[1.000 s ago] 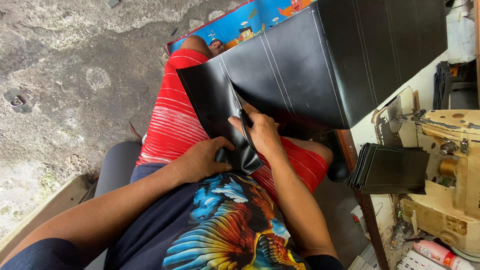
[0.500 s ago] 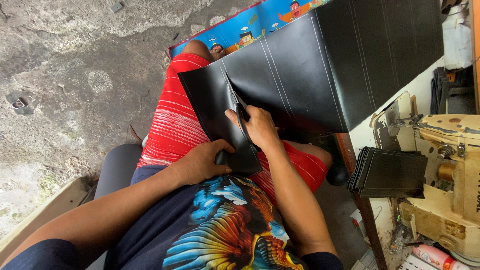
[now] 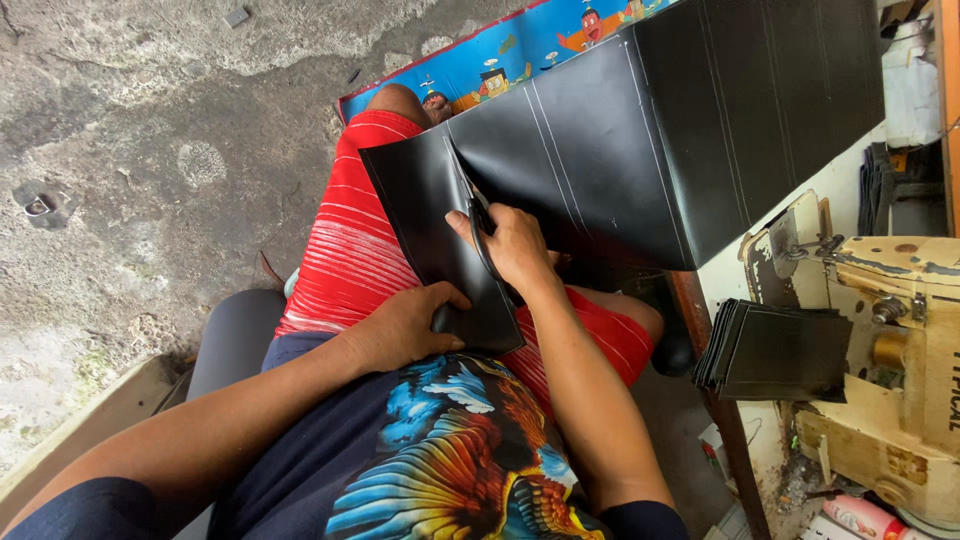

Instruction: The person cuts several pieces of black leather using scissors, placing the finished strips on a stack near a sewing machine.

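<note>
Head view: person seated, big black sheet with pale ruled lines draped over the red-shorted lap and the table edge. Right hand closed through the handles of scissors, blades running up a marked line; how far the blades gape, can't tell. Left hand clamped on the cut strip, thumb on top, near its lower end. To do the cut well, my read: keep the strip taut, blades on the line, long strokes, fingers off the cut path. Stack of cut black pieces sits beside the sewing machine, well apart from the hands.
</note>
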